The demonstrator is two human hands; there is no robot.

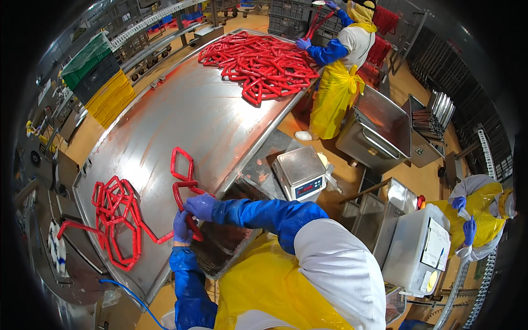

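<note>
One string of red links [176, 193], grasped at the near edge of a steel desk [159, 124].
Left hand [182, 228] and right hand [200, 207], both gloved, sit close together — the right at one o'clock from the left — each grip clenched round the links. From them, a loop of the string lies on the desk at twelve o'clock; a loose red coil [116, 221] spreads at nine. At four o'clock, beside the edge, sits a dark bin [225, 239]; a scale [300, 168] stands at two, and a big red heap [258, 63] covers the desk's far end — one o'clock.
</note>
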